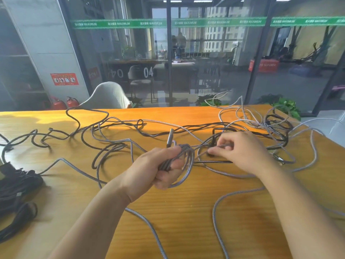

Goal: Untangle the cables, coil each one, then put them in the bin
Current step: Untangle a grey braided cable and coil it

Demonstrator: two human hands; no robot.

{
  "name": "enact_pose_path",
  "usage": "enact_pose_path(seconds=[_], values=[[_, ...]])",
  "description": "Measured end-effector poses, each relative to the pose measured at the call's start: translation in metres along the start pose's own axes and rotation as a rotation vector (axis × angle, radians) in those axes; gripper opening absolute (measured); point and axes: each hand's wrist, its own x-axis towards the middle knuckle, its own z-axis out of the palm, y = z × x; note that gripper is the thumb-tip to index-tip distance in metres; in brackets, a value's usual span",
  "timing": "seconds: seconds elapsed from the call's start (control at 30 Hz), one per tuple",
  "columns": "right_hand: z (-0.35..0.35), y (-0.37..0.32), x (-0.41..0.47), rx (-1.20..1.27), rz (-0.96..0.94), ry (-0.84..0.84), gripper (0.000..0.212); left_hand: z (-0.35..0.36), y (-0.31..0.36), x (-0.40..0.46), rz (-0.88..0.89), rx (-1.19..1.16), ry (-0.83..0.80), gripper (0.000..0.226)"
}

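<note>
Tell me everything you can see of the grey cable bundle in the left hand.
The grey cable bundle is braided, woven-looking cord gathered into several loose loops. The left hand grips the loops together just above the wooden table. A metallic connector sticks up from it. One strand runs right to the right hand, which pinches it; the rest trails uncoiled across the table.

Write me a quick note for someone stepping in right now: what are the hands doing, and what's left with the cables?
Left hand grips a half-wound grey coil, its plug sticking up.
Right hand pinches the same grey cable's loose run.
Dark cables and more grey ones sprawl tangled over the wooden table; a dark bundle lies at the left edge.
No bin in view.
Left: finish this coil, untangle and coil the others, bin them.
</note>
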Motion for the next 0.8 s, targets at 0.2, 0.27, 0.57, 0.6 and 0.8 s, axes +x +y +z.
enact_pose_path(seconds=[0.2,0.27,0.57,0.6,0.8], values=[[0.027,-0.048,-0.012,0.199,-0.147,0.391,0.030,0.011,-0.004,0.005,-0.035,0.217,0.017,0.043],[0.032,-0.061,-0.017,0.342,-0.143,0.349,0.025,0.012,-0.007,0.007,-0.042,0.236,0.095,0.043],[0.025,-0.083,-0.031,0.583,-0.177,-0.077,0.037,0.008,-0.017,0.015,0.058,0.070,0.424,0.055],[0.024,-0.082,-0.031,0.558,-0.189,-0.100,0.041,0.007,-0.018,0.015,0.084,0.047,0.445,0.059],[0.020,-0.082,-0.033,0.399,-0.334,-0.108,0.040,0.010,-0.017,0.016,0.174,0.073,0.577,0.052]])
